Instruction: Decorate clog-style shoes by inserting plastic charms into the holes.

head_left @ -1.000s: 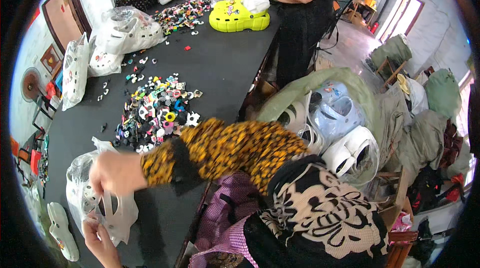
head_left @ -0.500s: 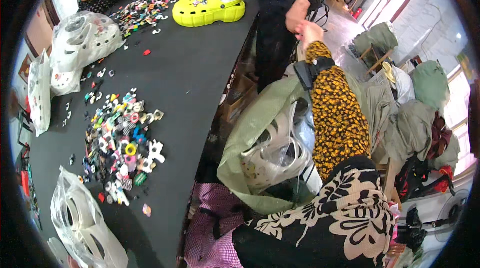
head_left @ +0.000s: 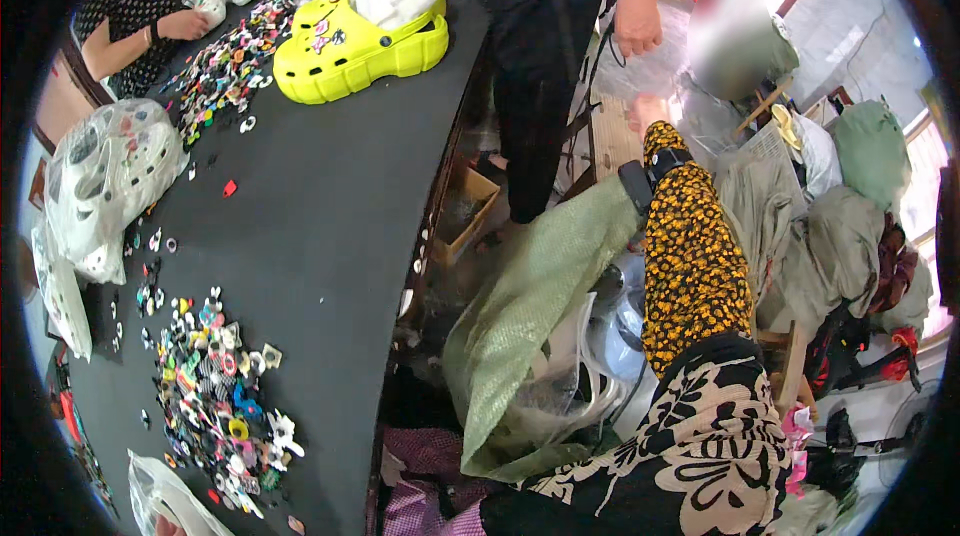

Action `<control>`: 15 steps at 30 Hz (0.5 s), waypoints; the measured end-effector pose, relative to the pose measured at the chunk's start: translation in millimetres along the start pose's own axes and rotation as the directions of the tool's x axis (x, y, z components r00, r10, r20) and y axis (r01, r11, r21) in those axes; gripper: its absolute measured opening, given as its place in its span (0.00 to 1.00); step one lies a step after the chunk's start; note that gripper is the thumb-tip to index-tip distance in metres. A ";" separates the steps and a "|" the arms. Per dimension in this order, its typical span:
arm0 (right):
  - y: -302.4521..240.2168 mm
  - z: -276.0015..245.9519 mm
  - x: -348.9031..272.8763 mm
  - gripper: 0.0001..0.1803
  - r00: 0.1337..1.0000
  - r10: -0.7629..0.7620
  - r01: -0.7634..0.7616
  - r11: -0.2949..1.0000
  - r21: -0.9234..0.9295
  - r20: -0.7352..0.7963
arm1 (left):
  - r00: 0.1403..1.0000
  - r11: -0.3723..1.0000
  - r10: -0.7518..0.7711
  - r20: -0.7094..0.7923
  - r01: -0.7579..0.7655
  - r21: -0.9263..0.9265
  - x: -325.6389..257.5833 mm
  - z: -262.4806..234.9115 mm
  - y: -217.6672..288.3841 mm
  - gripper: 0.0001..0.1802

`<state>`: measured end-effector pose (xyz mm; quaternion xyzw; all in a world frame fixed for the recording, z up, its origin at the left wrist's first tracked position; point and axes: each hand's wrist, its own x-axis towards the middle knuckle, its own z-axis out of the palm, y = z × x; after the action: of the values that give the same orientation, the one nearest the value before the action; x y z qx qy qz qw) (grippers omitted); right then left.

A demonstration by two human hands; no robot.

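Note:
My right arm, in a black and yellow patterned sleeve with a dark wrist device, stretches forward past an open green woven sack [head_left: 530,326]. Beyond the cuff, my right hand [head_left: 652,112] is small and washed out, so its fingers do not show clearly. White clogs in clear plastic [head_left: 545,391] lie inside the sack. At the lower left edge, a bit of my left hand [head_left: 172,528] shows beside a clear plastic bag [head_left: 165,491]; most of it is out of frame. A pile of colourful shoe charms [head_left: 225,406] lies on the black table [head_left: 320,256].
A big yellow clog [head_left: 360,51] holds white stuff at the table's far end. Bagged white clogs [head_left: 115,176] stand along the left. One person stands ahead, hand [head_left: 637,21] hanging; another handles white clogs [head_left: 208,6]. Stuffed green sacks [head_left: 870,156] fill the right.
My right hand and the standing person's hand, close together before, are now apart. The sack's rim has folded inward. The view has shifted, and the near plastic bag sits lower in it.

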<state>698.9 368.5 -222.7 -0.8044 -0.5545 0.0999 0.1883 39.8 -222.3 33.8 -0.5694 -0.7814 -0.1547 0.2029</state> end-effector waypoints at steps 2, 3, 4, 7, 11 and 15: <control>13.7 18.5 0.0 0.12 0.994 0.087 -0.059 0.944 0.324 -0.071 | 0.997 1.000 0.008 0.082 -0.007 -0.010 11.0 6.9 8.8 0.14; 7.2 29.4 -5.5 0.12 0.995 0.086 -0.063 0.941 0.332 -0.056 | 0.995 0.999 -0.013 0.099 0.017 -0.037 15.1 9.1 16.0 0.13; -10.2 44.1 -16.9 0.15 0.997 0.010 -0.032 0.948 0.316 0.073 | 0.995 1.000 -0.020 0.102 0.020 0.000 21.2 5.5 25.0 0.13; -32.1 46.4 -39.2 0.22 0.991 0.066 -0.109 0.903 0.416 0.116 | 0.982 1.000 0.004 0.188 -0.006 0.012 41.1 9.5 41.8 0.12; -43.4 19.0 -37.7 0.31 0.984 0.176 -0.128 0.815 0.565 -0.030 | 0.982 1.000 -0.017 0.188 0.021 -0.018 52.3 16.8 45.8 0.12; -91.8 -2.2 -70.5 0.37 0.989 0.147 -0.119 0.757 0.643 0.009 | 0.971 0.996 -0.016 0.237 0.035 -0.079 55.6 23.9 47.0 0.13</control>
<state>595.5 331.4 -186.2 -0.7309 -0.4244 0.2794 0.4555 66.3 -150.8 40.9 -0.5816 -0.8002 -0.1206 0.0827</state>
